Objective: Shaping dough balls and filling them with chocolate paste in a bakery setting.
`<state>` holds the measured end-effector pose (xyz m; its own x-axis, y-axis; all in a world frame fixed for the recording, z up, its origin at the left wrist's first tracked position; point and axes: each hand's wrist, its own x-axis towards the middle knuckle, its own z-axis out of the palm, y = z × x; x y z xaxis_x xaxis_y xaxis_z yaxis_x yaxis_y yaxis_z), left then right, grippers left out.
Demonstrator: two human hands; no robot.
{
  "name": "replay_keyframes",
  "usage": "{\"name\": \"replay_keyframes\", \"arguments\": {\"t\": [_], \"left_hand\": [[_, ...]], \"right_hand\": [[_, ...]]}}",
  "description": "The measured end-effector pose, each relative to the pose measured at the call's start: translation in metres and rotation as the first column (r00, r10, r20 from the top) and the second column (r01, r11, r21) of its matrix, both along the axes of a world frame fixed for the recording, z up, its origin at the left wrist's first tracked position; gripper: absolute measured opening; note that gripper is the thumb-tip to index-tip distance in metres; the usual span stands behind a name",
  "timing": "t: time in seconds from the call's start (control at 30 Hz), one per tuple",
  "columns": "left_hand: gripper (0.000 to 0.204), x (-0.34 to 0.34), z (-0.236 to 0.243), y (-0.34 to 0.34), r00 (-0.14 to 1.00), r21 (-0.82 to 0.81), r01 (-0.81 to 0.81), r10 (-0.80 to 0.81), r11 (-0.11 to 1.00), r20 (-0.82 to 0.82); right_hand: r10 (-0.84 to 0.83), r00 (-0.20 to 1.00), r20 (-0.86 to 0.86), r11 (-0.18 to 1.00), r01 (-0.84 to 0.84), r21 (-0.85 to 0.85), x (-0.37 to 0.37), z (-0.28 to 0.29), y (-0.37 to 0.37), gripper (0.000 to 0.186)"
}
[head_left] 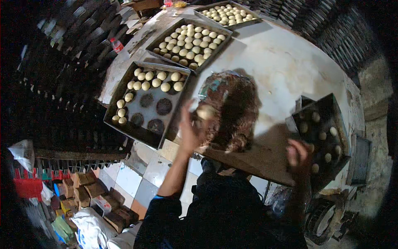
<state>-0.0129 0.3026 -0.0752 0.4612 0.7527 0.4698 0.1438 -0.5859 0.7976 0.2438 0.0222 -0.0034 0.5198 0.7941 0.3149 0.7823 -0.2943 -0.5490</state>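
My left hand [192,132] is at the near edge of the table, its fingers curved around a pale round dough ball [206,111]; both are somewhat blurred. Just beyond it lies a big heap of dark brown paste [237,106], with a piece of plastic film at its far left side. To the left, a partly filled metal tray [159,142] carries dough balls along its far and left sides, with dark round marks on its bottom. My right hand [298,153] is smeared by motion beside a dark tray [340,120] holding several dough pieces; its fingers cannot be made out.
Two more trays, a middle one [150,48] and a far one [259,19], stand full of dough balls along the table's [286,58] left and back. A bottle [116,45] is at the far left. Boxes [95,189] and white bags [92,226] crowd the floor lower left.
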Motion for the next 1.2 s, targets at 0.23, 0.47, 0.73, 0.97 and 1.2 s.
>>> {"name": "replay_keyframes", "arguments": {"t": [0.23,0.47,0.73,0.97,1.2], "left_hand": [[0.103,0.090,0.060,-0.167,0.934,-0.020,0.353,-0.353,0.936,-0.058],[0.050,0.084,0.069,-0.218,0.941,-0.537,0.287,-0.130,0.793,0.312],[0.054,0.039,0.071,-0.263,0.920,-0.218,0.147,-0.053,0.965,0.387],[0.032,-0.086,0.059,-0.254,0.948,-0.687,-0.004,0.220,0.727,0.228],[0.028,-0.134,0.027,-0.252,0.920,-0.916,0.241,0.224,0.320,0.320]], "right_hand": [[0.357,0.543,-0.760,0.928,-0.110,0.357,-0.017,-0.020,0.016,0.039],[0.608,0.790,-0.080,0.733,-0.520,0.439,-0.028,0.022,-0.012,0.052],[0.424,0.820,-0.384,0.784,-0.121,0.608,-0.119,0.009,-0.022,0.021],[0.561,0.826,-0.062,0.648,-0.391,0.653,-0.212,-0.057,0.049,0.029],[0.602,0.485,-0.634,0.786,-0.498,0.365,-0.248,-0.079,0.039,0.040]]}}
